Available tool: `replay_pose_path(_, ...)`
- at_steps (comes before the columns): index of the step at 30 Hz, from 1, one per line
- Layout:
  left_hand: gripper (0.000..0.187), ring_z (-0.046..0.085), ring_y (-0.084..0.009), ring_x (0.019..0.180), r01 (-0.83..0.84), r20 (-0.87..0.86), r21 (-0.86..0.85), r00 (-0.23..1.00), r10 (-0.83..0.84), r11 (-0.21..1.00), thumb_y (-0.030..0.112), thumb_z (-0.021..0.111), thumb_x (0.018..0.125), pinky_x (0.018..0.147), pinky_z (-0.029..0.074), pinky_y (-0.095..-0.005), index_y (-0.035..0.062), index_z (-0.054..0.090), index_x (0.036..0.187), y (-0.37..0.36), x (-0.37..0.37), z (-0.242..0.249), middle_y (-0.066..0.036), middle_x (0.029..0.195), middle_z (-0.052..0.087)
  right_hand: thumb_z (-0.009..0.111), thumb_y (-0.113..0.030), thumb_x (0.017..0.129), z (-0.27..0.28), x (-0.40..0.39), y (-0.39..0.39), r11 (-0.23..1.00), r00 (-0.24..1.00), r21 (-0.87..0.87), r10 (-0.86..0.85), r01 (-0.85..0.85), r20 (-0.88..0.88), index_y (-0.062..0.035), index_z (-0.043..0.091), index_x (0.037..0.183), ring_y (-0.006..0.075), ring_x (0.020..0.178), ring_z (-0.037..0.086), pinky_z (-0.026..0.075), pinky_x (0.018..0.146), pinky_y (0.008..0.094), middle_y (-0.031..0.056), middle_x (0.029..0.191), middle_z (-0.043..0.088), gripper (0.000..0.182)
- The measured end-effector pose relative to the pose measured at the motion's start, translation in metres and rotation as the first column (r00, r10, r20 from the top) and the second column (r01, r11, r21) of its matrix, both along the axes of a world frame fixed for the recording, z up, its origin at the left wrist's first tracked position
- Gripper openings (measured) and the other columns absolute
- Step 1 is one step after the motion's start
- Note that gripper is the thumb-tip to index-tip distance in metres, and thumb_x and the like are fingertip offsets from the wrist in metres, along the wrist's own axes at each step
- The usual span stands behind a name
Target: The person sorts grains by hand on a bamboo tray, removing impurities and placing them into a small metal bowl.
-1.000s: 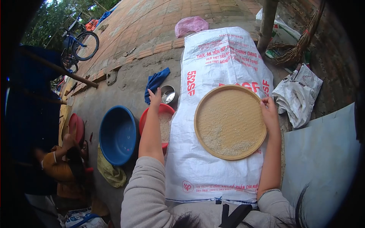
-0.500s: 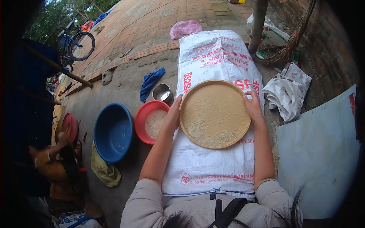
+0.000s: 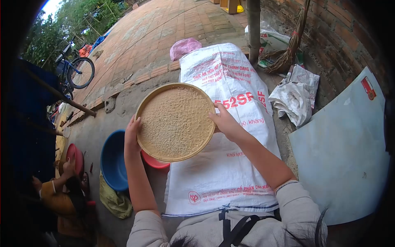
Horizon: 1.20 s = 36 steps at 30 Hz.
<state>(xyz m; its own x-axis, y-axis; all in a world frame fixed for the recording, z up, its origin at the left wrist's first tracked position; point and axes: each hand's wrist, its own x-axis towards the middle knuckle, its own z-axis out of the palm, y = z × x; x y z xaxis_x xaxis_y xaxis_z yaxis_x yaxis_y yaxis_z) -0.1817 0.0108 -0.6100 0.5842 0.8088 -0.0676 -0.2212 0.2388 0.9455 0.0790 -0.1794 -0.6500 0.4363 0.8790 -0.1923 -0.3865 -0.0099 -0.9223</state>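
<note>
Both my hands grip a round woven winnowing tray by its rim, raised above the ground. My left hand is closed on the left edge, and my right hand on the right edge. Pale grains, which look like rice, lie spread over the tray, thicker toward the middle and near side. Beneath its right part is a white printed sack stretched out in front of my body. The tray mostly hides a red basin. Left of that stands a large blue basin.
A co-worker's arm reaches to a red basin at far left. A green-yellow bag lies by the blue basin. On the right are a crumpled white sack, a pale sheet, a broom and a post.
The tray has moved left with both hands, from over the sack to over the red basin. The grains are spread more widely across it. The camera view has shifted a little.
</note>
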Motion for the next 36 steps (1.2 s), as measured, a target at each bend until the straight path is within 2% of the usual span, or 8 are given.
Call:
replay_pose_path(3,0.039,0.064,-0.0235,0.097,0.008,-0.024,-0.038,1.0,-0.009,0.999,0.014,0.047,0.093,0.083,0.055,-0.0355,-0.001,0.044,0.129,0.006,-0.019,-0.003,-0.016,0.113,0.061,0.048,-0.019,0.098,0.007,-0.009,0.009,0.98,0.978,-0.045,0.194,-0.191,0.078,-0.0012,0.034,0.133,0.0205,0.091,0.066,0.057,0.075,0.034,0.0168,0.107,0.062,0.042)
replay_pose_path(8,0.042,0.061,-0.0163,0.1,0.155,-0.029,-0.11,0.987,-0.159,0.982,0.015,0.047,0.095,0.087,0.051,-0.0301,0.0019,0.041,0.134,-0.014,0.084,-0.045,-0.01,0.115,0.059,0.046,-0.019,0.098,0.008,0.076,-0.042,0.989,0.985,0.052,-0.145,0.141,0.094,-0.0015,0.041,0.128,0.0132,0.084,0.066,0.056,0.066,0.0285,0.011,0.102,0.063,0.035)
replay_pose_path(12,0.04,0.061,-0.0135,0.096,0.394,0.016,-0.176,0.917,-0.398,0.902,0.015,0.044,0.097,0.084,0.051,-0.029,0.0061,0.039,0.136,-0.072,0.188,-0.039,-0.008,0.11,0.058,0.045,-0.015,0.098,0.008,0.137,-0.127,0.9,0.881,0.02,-0.431,0.436,0.194,-0.0008,0.047,0.121,0.0147,0.092,0.063,0.052,0.079,0.0278,0.0096,0.103,0.063,0.027)
replay_pose_path(18,0.039,0.058,-0.0141,0.098,0.44,0.024,-0.193,0.896,-0.444,0.877,0.015,0.043,0.096,0.085,0.048,-0.0306,0.0052,0.042,0.133,-0.102,0.241,-0.043,-0.009,0.111,0.057,0.044,-0.014,0.098,0.001,0.15,-0.165,0.759,0.699,0.086,-0.632,0.645,0.334,0.0004,0.046,0.122,0.0175,0.1,0.061,0.049,0.086,0.0298,0.0103,0.111,0.059,0.028)
replay_pose_path(23,0.034,0.062,-0.0167,0.094,0.222,-0.004,-0.127,0.975,-0.224,0.967,0.015,0.045,0.096,0.083,0.052,-0.0313,0.0026,0.046,0.127,-0.024,0.149,-0.05,-0.01,0.107,0.06,0.048,-0.014,0.097,-0.02,0.096,-0.077,0.898,0.865,0.053,-0.435,0.437,0.251,-0.0022,0.041,0.125,0.016,0.093,0.062,0.05,0.079,0.0301,0.0113,0.107,0.061,0.031)
replay_pose_path(28,0.031,0.063,-0.0181,0.092,-0.066,-0.154,-0.163,0.987,0.041,0.984,0.013,0.043,0.095,0.081,0.053,-0.034,0.0022,0.049,0.124,0.008,0.012,-0.033,-0.01,0.104,0.063,0.051,-0.017,0.096,-0.006,0.009,0.001,0.99,0.975,-0.104,0.118,-0.1,0.188,-0.0015,0.04,0.128,0.0176,0.089,0.066,0.053,0.075,0.0321,0.0127,0.102,0.065,0.037)
replay_pose_path(32,0.032,0.063,-0.0205,0.093,-0.134,-0.152,-0.175,0.983,0.108,0.975,0.013,0.041,0.095,0.082,0.053,-0.0341,0.0007,0.049,0.124,0.007,-0.023,-0.032,-0.013,0.107,0.062,0.051,-0.018,0.096,-0.001,-0.005,0.016,0.974,0.96,-0.09,0.222,-0.21,0.169,-0.0022,0.039,0.129,0.0165,0.088,0.066,0.053,0.075,0.0312,0.0124,0.101,0.065,0.038)
replay_pose_path(36,0.033,0.061,-0.0169,0.094,-0.04,-0.153,-0.147,0.988,0.017,0.988,0.013,0.043,0.094,0.082,0.05,-0.0301,0.0032,0.049,0.125,-0.01,0.043,-0.038,-0.01,0.106,0.062,0.051,-0.017,0.096,-0.006,0.047,-0.022,0.996,0.972,-0.084,0.043,-0.024,0.232,-0.0016,0.04,0.125,0.0137,0.079,0.065,0.052,0.066,0.0284,0.0121,0.094,0.066,0.035)
